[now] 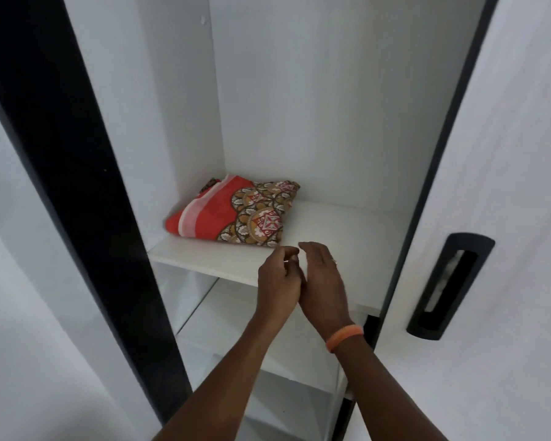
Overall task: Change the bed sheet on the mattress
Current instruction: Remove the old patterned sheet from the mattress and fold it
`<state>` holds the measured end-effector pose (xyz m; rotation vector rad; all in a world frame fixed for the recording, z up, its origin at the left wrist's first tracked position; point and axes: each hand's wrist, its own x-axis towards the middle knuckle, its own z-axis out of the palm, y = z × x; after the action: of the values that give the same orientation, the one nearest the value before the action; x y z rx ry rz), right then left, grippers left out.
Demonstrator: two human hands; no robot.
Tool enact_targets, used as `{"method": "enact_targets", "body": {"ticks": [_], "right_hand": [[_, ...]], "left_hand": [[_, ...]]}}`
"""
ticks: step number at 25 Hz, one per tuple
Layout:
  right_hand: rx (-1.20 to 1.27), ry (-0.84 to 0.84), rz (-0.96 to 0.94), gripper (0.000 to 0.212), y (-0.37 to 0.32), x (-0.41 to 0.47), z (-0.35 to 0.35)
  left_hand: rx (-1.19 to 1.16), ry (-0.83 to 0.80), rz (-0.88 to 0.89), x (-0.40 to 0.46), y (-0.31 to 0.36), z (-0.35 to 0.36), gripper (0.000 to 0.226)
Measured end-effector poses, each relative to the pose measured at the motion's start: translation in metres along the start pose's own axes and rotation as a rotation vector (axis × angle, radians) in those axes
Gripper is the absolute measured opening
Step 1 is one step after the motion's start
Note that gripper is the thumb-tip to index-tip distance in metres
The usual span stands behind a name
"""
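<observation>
From my head view, open white wardrobe [315, 90], folded red bed sheet [233, 214] with patterned medallions lying on its shelf [347, 237], just beyond my left hand [279, 278], fingers loosely curled on nothing, right hand [323, 281] touching it, fingers relaxed, empty.

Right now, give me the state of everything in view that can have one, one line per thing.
wardrobe door: slid open, shelves exposed.
folded sheet: folded, lying on the shelf, untouched.
left hand: fingers loosely curled, holding nothing, just short of the sheet.
right hand: fingers relaxed, holding nothing.
orange wristband: on the right wrist.
</observation>
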<state>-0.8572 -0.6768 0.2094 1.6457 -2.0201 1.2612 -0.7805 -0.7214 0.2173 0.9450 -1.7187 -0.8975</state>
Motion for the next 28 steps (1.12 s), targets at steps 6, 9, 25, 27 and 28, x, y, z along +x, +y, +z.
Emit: {"method": "enact_targets", "body": {"ticks": [6,9,25,27,28], "right_hand": [[-0.31,0.639,-0.284,0.019,0.013,-0.023,-0.128],[-0.462,0.735,-0.12,0.037,0.044,-0.016,-0.166],[-0.685,0.628,-0.185,0.066,0.091,-0.007,-0.162],[-0.639,0.623,-0.179,0.064,0.085,-0.006,-0.157],[-0.621,0.615,-0.175,0.063,0.081,-0.004,-0.154]], "left_hand": [[-0.001,-0.026,0.384,-0.064,0.053,0.069,0.042],[0.016,-0.068,0.48,-0.086,0.071,0.093,0.06],[0.806,0.353,1.004,-0.065,0.052,0.127,0.092],[0.848,0.363,1.004,-0.061,0.05,0.121,0.102],[0.844,0.363,0.98,-0.062,0.049,0.119,0.107]]}}
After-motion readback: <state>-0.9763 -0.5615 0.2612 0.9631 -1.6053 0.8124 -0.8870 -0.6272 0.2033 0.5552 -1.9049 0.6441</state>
